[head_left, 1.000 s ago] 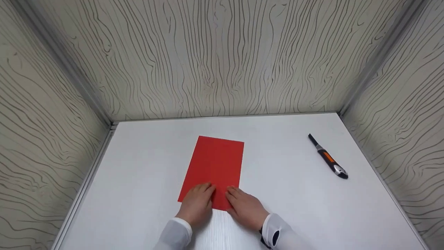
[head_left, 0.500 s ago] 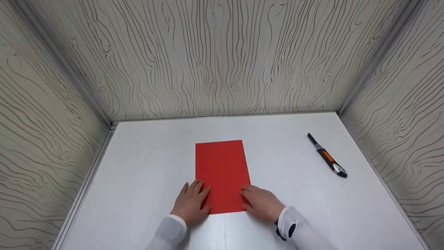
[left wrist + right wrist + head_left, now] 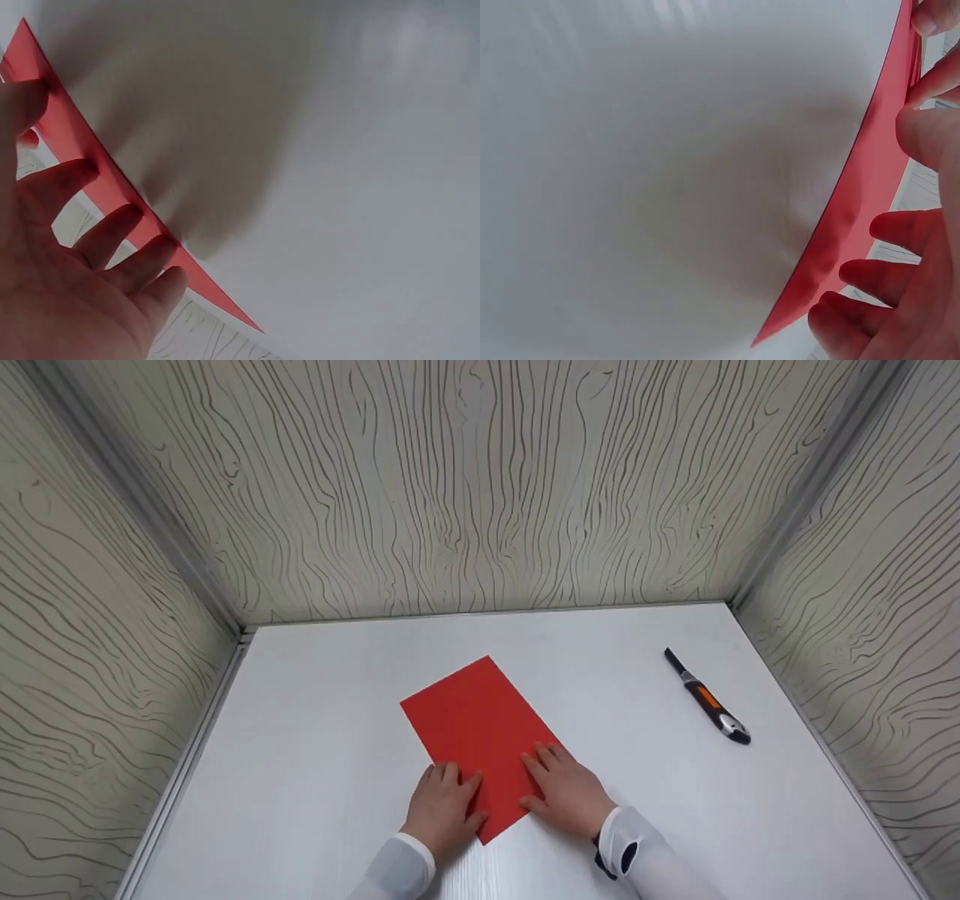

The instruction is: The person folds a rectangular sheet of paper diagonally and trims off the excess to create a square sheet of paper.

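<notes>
A red rectangular sheet of paper [image 3: 480,727] lies flat on the white table [image 3: 315,750], turned so one corner points away from me. My left hand [image 3: 444,810] rests on its near left edge with fingers spread and flat. My right hand [image 3: 566,791] presses on its near right edge, fingers straight. In the left wrist view the left hand [image 3: 82,247] has its fingers lying along the red paper [image 3: 112,187]. In the right wrist view the right hand [image 3: 915,255] touches the red paper [image 3: 855,217] at its edge.
An orange and black utility knife [image 3: 707,698] lies on the table at the right, apart from the paper. Wood-grain walls [image 3: 480,487] close in the table at the back and on both sides.
The red paper has turned counterclockwise under both hands, from leaning right, to straight, to leaning left. Both hands shifted with it along its near end. The knife has not moved.
</notes>
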{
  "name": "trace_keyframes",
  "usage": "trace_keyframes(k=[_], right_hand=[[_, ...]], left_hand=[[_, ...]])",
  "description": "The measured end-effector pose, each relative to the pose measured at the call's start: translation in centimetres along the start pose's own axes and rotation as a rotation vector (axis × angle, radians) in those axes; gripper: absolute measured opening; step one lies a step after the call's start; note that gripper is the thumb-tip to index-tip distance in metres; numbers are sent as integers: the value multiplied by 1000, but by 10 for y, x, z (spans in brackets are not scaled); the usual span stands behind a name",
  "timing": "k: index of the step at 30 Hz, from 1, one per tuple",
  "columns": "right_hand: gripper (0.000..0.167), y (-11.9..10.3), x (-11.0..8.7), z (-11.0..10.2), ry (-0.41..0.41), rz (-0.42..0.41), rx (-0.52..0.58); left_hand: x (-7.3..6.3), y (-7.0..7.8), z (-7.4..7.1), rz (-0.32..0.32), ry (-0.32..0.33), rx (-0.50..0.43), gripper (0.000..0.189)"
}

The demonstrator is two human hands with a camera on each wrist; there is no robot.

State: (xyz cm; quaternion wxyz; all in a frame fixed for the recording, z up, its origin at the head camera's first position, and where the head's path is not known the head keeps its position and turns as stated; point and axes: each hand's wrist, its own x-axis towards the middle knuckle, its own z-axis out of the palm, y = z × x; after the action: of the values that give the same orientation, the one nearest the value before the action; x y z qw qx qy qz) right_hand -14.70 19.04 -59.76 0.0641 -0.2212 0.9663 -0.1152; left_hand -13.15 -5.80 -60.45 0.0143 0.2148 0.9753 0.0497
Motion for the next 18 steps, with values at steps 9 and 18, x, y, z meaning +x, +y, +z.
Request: trace_keyframes(k=[9,18], right_hand=[[88,1,-1,0,-28,27,-17],[91,14,-5,-4,-102,15,20]], left_hand=[[2,18,5,35,-39,6,77],[3,4,9,31,-61,-51,93]])
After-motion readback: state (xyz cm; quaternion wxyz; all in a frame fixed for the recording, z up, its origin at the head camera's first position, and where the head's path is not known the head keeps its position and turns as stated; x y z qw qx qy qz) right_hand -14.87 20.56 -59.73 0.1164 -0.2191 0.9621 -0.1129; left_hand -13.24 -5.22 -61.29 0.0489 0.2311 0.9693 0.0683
